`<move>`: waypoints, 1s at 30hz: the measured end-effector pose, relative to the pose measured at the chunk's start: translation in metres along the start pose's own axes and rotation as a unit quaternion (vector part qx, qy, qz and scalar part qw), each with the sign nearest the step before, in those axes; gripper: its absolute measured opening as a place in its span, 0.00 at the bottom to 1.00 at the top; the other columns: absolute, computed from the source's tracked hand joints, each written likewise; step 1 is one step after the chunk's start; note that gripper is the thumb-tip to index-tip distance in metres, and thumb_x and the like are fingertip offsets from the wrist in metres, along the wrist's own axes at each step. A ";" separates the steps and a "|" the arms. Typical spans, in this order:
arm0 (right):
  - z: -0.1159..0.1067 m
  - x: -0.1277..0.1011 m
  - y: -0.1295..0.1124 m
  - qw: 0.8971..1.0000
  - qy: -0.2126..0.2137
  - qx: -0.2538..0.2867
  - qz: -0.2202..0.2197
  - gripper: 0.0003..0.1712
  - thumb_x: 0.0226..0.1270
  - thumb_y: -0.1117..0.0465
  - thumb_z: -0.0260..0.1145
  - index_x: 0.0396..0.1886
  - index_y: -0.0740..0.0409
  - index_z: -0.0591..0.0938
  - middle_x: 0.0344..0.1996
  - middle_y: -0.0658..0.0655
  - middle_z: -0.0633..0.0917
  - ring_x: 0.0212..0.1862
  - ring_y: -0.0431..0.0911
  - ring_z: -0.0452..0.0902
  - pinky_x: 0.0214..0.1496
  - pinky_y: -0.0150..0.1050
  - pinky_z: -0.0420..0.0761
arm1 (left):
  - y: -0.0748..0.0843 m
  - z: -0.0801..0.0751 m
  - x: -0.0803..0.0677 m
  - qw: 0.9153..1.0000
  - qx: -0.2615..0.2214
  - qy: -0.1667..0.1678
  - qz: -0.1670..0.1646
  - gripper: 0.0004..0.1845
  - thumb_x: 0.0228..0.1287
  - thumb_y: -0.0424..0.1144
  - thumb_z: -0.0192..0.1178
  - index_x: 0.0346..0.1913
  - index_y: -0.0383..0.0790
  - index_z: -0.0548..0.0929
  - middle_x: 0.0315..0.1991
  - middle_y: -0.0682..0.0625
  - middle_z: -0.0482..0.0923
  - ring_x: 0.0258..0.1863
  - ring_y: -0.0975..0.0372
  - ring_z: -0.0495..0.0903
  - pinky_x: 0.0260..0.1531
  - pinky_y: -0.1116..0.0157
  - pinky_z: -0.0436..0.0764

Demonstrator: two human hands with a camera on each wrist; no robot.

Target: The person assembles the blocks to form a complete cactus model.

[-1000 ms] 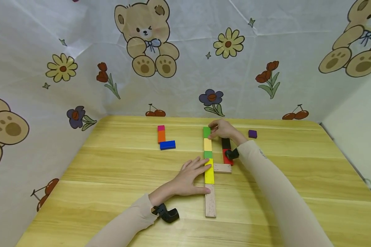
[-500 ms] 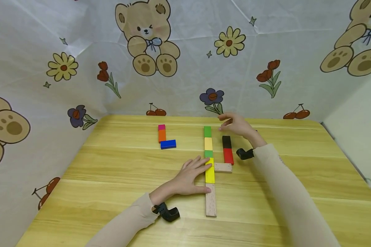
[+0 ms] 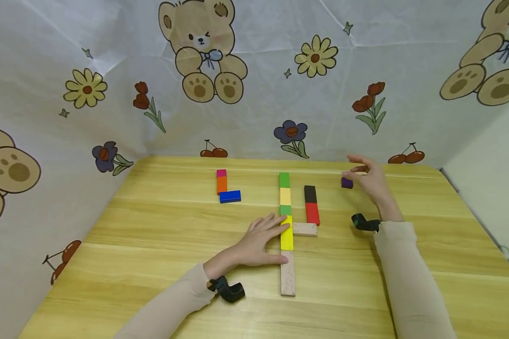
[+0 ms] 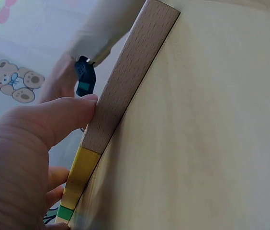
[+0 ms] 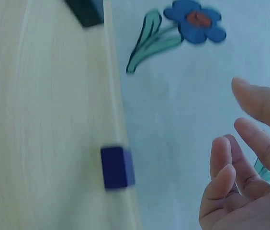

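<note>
Head view, from the left side of the pale wooden table [image 3: 152, 263] across to the right: a small pink cube [image 3: 221, 173] sits touching an orange block [image 3: 222, 184], and a blue rectangular block [image 3: 230, 196] lies at the orange one's near end, the three forming an L; the left hand [image 3: 258, 240] lies flat on the table with its fingers straight and spread, holding nothing, its fingertips against the left side of a long yellow block [image 3: 286, 233]; in the left wrist view the thumb [image 4: 63, 117] presses the side of a long plain beech-wood block [image 4: 125, 76] that butts against the yellow one; these belong to one straight column running away from the person: plain wood block, yellow block, a small green square block [image 3: 285, 210], a pale yellow block [image 3: 285, 196] and a green block [image 3: 284, 180] at the far end; a short plain wood block [image 3: 305, 229] juts to the right from the yellow one; just beyond it a red block [image 3: 312, 213] and a black block [image 3: 310, 194] lie end to end, parallel to the column; further right, near the table's far edge, stands a small dark purple cube [image 3: 346, 182]; the right hand [image 3: 371, 181] hovers just to its right, raised off the table, fingers loosely spread and lightly bent, gripping nothing and not touching the cube; the right wrist view shows the cube [image 5: 117, 167] alone on the wood with the fingers [image 5: 230, 172] apart from it.
</note>
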State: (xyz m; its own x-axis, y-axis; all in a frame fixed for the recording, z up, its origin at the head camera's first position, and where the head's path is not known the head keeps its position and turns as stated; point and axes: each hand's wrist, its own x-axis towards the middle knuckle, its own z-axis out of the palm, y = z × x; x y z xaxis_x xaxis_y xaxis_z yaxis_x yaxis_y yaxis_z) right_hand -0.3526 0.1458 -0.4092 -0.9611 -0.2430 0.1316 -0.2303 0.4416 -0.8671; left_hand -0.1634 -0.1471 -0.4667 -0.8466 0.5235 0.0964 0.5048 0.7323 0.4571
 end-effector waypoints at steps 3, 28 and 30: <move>-0.008 0.000 0.010 1.000 0.018 0.003 0.016 0.32 0.55 0.54 0.65 0.61 0.50 0.69 0.59 0.56 0.66 0.42 0.38 0.67 0.34 0.28 0.74 | 0.000 -0.001 0.000 1.000 0.002 0.000 0.000 0.43 0.51 0.65 0.53 0.67 0.49 0.56 0.70 0.53 0.44 0.69 0.51 0.40 0.64 0.48 0.42; -0.012 -0.001 0.056 0.996 -0.043 -0.024 0.077 0.36 0.56 0.53 0.64 0.63 0.60 0.64 0.59 0.65 0.68 0.37 0.26 0.68 0.36 0.20 0.70 | 0.001 -0.001 -0.001 1.000 -0.011 0.002 0.003 0.43 0.51 0.64 0.54 0.67 0.49 0.56 0.70 0.54 0.44 0.69 0.51 0.40 0.63 0.48 0.42; -0.012 -0.001 0.057 0.996 -0.045 -0.033 0.071 0.35 0.57 0.55 0.64 0.63 0.60 0.65 0.58 0.65 0.68 0.38 0.29 0.69 0.37 0.20 0.70 | 0.001 0.000 -0.001 1.000 -0.013 0.004 0.004 0.43 0.51 0.64 0.54 0.67 0.49 0.56 0.70 0.54 0.44 0.69 0.51 0.40 0.63 0.47 0.42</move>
State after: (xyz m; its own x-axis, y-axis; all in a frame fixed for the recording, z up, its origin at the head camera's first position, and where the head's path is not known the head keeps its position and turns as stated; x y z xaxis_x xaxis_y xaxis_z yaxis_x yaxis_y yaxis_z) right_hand -0.3668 0.1812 -0.4532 -0.9676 -0.2498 -0.0357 -0.1062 0.5315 -0.8404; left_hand -0.1618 -0.1469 -0.4668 -0.8441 0.5253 0.1078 0.5072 0.7167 0.4787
